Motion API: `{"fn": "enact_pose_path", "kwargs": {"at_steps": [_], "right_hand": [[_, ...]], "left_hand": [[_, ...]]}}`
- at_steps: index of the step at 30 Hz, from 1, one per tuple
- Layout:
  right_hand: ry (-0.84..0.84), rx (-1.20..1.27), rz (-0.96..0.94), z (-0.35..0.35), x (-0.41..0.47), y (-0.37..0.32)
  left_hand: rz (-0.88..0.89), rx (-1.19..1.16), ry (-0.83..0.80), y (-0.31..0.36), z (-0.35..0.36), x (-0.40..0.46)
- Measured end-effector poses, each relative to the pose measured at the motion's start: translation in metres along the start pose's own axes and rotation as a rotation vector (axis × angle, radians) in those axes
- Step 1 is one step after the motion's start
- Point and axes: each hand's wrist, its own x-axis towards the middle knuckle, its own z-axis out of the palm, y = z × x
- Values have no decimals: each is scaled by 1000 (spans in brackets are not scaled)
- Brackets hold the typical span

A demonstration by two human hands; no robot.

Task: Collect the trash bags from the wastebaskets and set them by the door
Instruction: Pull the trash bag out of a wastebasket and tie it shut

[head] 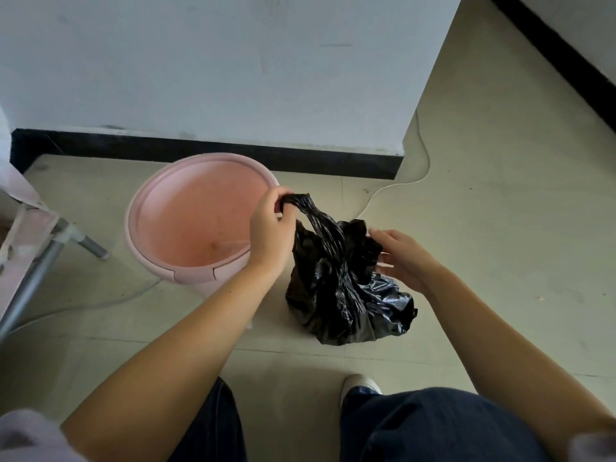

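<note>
Black trash bag [346, 288] on floor, twisted neck running up-left. L hand [271, 225] grips neck end; R hand [400, 258] fingers relaxed, touching crinkled top. Glossy, lumpy.

Pale lilac short sleeves [23, 435]; dark navy trousers [433, 428]; white shoe [358, 383]

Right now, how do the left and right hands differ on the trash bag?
Grip: the left hand pinches the black trash bag's twisted neck; the right hand has relaxed, straight fingers at the bag's loose flap.
Height: left hand is raised, pulling the neck taut beside the pink wastebasket; right hand sits lower, by the bag's body.
Shared: both touch the same bag.
</note>
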Motion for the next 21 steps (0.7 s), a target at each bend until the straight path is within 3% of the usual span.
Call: {"fn": "enact_pose_path", "kwargs": {"at_steps": [5,9,12,15,19,21], "right_hand": [[181,-374,-123,-10,2,-7],[367,-414,-279,-16,4,-18],[303,-402,-256,-13,5,-21],[239,-421,-287,-7,0,-21],[87,-869,-218,-10,-16,-34],[21,-1088,-77,-17,-22,-41]], "left_hand": [[-19,-52,75,22,-23,21],[-124,-226,-20,25,-32,24],[-145,-115,-53,19,-32,24],[-210,-177,-30,16,-34,28],[-347,-446,-26,13,-38,30],[-394,-602,-54,14,-40,30]]}}
